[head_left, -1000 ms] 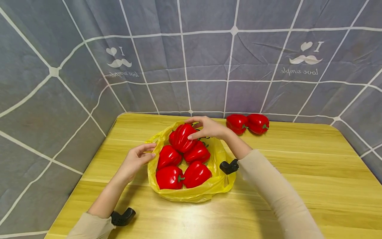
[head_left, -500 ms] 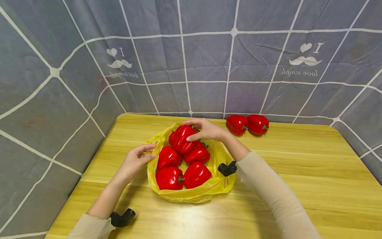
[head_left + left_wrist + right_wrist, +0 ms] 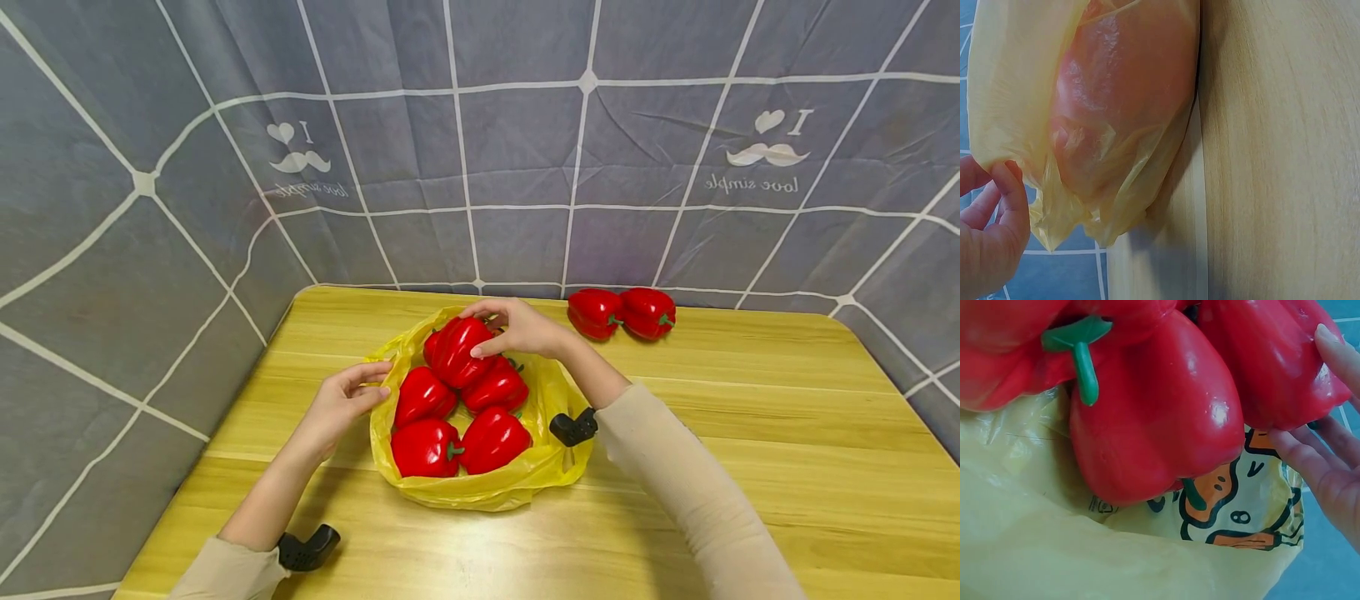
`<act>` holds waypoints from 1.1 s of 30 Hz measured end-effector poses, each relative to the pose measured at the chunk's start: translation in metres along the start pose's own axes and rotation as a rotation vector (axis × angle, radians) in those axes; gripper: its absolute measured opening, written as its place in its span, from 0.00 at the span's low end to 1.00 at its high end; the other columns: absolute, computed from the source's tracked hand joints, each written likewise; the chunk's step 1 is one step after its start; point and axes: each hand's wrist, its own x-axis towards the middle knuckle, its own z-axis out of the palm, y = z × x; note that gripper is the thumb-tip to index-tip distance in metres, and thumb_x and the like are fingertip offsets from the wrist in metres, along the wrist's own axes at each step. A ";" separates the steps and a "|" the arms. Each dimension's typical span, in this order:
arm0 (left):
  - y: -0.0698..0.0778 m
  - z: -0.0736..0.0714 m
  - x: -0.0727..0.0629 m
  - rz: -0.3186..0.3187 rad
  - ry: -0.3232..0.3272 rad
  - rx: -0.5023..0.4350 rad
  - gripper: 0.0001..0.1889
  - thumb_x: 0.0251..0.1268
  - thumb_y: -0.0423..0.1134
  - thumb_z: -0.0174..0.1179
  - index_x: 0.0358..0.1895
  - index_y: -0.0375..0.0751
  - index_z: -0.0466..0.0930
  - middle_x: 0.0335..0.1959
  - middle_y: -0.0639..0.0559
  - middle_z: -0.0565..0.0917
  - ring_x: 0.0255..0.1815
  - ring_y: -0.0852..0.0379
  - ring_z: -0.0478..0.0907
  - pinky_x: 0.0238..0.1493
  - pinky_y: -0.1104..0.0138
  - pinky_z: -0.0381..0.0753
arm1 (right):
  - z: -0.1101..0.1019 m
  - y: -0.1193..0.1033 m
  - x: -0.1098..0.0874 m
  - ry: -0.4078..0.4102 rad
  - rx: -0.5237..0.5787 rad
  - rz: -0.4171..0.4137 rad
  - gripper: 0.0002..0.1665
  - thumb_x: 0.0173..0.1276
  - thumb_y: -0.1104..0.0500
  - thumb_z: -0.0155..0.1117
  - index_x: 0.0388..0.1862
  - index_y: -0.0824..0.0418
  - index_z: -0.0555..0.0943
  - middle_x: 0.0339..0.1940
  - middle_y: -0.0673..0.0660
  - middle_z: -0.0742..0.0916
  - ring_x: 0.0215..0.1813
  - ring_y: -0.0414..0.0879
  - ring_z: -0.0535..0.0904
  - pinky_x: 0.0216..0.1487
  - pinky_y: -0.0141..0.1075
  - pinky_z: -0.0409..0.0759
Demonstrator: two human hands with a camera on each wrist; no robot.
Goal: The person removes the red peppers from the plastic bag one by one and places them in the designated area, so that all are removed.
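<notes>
A yellow plastic bag (image 3: 480,492) stands on the table with its mouth spread wide, and several red bell peppers (image 3: 426,447) with green stems lie inside. My left hand (image 3: 345,406) is at the bag's left rim; the left wrist view shows its thumb and finger pinching the plastic edge (image 3: 1007,144). Over the back of the bag, my right hand (image 3: 521,327) grips the topmost bell pepper (image 3: 459,350), which sits on the others. In the right wrist view its fingers curl round that pepper's side (image 3: 1272,362), beside another bell pepper (image 3: 1160,419).
Two more red bell peppers (image 3: 621,313) lie side by side at the back of the wooden table (image 3: 750,433), close to the grey gridded cloth (image 3: 517,167) that hangs behind and on both sides. A black device (image 3: 309,547) is on each wrist.
The right hand and the topmost bell pepper have shifted only very slightly. The left hand stays at the bag's rim, and the other peppers have kept their places.
</notes>
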 end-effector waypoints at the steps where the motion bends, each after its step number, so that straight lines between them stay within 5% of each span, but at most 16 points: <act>1: 0.000 0.000 0.000 -0.001 0.000 0.000 0.23 0.63 0.31 0.58 0.61 0.26 0.68 0.52 0.34 0.73 0.39 0.62 0.75 0.42 0.75 0.77 | 0.000 0.000 0.000 0.003 0.002 0.004 0.31 0.55 0.64 0.71 0.58 0.65 0.74 0.53 0.59 0.80 0.51 0.52 0.75 0.53 0.42 0.75; 19: -0.001 0.002 0.001 0.003 -0.005 0.003 0.23 0.63 0.31 0.58 0.61 0.27 0.68 0.52 0.34 0.73 0.39 0.62 0.75 0.42 0.74 0.77 | -0.003 -0.003 -0.013 0.065 0.005 -0.024 0.29 0.55 0.64 0.70 0.58 0.63 0.75 0.53 0.59 0.80 0.49 0.53 0.78 0.48 0.40 0.79; 33: -0.002 0.001 0.000 0.000 -0.008 0.008 0.24 0.63 0.31 0.58 0.61 0.26 0.67 0.53 0.33 0.73 0.39 0.62 0.75 0.42 0.74 0.77 | -0.017 -0.004 -0.034 0.107 0.116 -0.009 0.30 0.56 0.66 0.69 0.58 0.63 0.74 0.53 0.60 0.80 0.48 0.54 0.79 0.42 0.44 0.81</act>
